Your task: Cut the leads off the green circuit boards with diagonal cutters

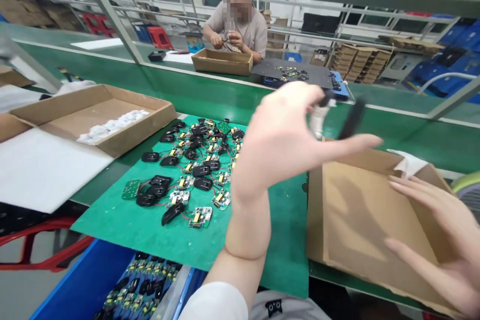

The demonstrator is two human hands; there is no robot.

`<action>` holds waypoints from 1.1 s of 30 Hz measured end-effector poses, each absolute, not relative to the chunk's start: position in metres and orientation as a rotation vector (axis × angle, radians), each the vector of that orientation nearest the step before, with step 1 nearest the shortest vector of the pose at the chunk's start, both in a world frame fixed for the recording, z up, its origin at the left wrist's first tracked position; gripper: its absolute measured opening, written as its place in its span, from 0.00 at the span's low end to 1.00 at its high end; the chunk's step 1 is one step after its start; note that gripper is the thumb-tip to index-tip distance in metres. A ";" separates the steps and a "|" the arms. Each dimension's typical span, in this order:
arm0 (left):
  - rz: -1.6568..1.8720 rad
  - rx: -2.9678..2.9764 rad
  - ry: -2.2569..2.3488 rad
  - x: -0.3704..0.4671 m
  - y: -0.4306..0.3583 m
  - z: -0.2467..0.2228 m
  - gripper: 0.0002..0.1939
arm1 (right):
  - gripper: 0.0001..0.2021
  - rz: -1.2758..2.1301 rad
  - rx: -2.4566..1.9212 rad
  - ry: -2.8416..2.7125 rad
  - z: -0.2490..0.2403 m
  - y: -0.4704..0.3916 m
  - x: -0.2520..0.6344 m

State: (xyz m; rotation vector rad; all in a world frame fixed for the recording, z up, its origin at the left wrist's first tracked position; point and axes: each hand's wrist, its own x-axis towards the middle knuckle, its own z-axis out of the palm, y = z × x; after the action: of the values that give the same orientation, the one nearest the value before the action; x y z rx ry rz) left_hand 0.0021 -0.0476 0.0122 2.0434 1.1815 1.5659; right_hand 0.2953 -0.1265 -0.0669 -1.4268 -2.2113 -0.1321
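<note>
Though a stiff shell is suggested by its upright walls, the open cardboard box (pixel 315 220) is judged light and prone to creasing if squeezed; a dry, non-slip surface is expected. It lies at the tabletop's (pixel 125 165) near edge, right of the green mat (pixel 285 240). Hold is best taken low on two opposite walls. A white scrap (pixel 410 164) at its far right corner looks thin and limp.

Over the box's right side, the right hand (pixel 446 225) is held with thumb and fingers spread; nothing is seen pinched, and contact with the cardboard cannot be confirmed. The left hand (pixel 277 135) is raised between mat and box, fingers curled, thumb stretched wide. By its gap a blurred black strip (pixel 352 119) and a pale piece (pixel 317 121) are seen; whether either is gripped cannot be told.

Across the mat, circuit boards (pixel 200 217) are wired to black casings (pixel 203 183); their thin leads are judged fragile, so the casings are better gripped. Beyond the mat's left edge, white bundles (pixel 101 132) are held in a second box (pixel 135 134). Opposite, a person (pixel 257 30) is seated.
</note>
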 end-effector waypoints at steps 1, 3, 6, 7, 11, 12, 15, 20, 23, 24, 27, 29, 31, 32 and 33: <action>1.566 1.986 1.279 -0.008 -0.048 0.012 0.18 | 0.27 -0.106 -1.387 -2.281 -0.063 -0.119 0.282; 1.542 1.907 1.436 -0.024 -0.049 0.011 0.21 | 0.24 -0.004 -1.278 -2.421 -0.056 -0.103 0.253; 1.509 1.825 1.569 -0.041 -0.052 0.009 0.22 | 0.20 0.081 -1.138 -2.662 -0.050 -0.073 0.207; 1.492 1.799 1.593 -0.046 -0.055 0.008 0.21 | 0.18 0.101 -1.125 -2.777 -0.050 -0.063 0.192; 1.484 1.669 1.701 -0.060 -0.067 0.008 0.23 | 0.18 0.055 -1.200 -3.199 -0.063 -0.031 0.134; 1.494 1.640 1.724 -0.063 -0.070 0.007 0.24 | 0.20 0.064 -1.206 -3.213 -0.070 -0.025 0.122; 1.536 1.606 1.708 -0.068 -0.072 0.005 0.23 | 0.30 0.094 -1.238 -3.218 -0.096 -0.012 0.096; 1.631 1.520 1.580 -0.069 -0.065 0.000 0.19 | 0.27 0.184 -1.355 -3.168 -0.126 -0.003 0.081; 1.706 1.482 1.586 -0.064 -0.061 0.001 0.18 | 0.24 0.323 -1.390 -3.123 -0.128 0.000 0.079; 1.716 1.480 1.581 -0.062 -0.060 0.002 0.18 | 0.23 0.381 -1.383 -3.107 -0.127 0.000 0.079; 1.692 1.486 1.561 -0.058 -0.061 0.007 0.19 | 0.19 0.605 -1.343 -3.020 -0.116 0.002 0.085; 1.701 1.505 1.567 -0.057 -0.065 0.010 0.19 | 0.15 0.801 -1.330 -2.898 -0.102 0.001 0.095; 1.742 1.539 1.592 -0.058 -0.069 0.009 0.20 | 0.09 1.001 -1.333 -2.716 -0.084 -0.005 0.113; 1.743 1.544 1.562 -0.060 -0.072 0.007 0.19 | 0.07 1.096 -1.332 -2.605 -0.074 -0.010 0.125; 1.721 1.547 1.509 -0.062 -0.073 0.004 0.19 | 0.06 1.178 -1.340 -2.503 -0.065 -0.017 0.140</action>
State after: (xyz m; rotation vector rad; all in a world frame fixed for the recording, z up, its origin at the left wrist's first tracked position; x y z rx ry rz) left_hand -0.0625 -0.0735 0.0035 1.5470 1.5094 1.7209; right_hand 0.1399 -0.0170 -0.0649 -1.3404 -2.5027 1.1777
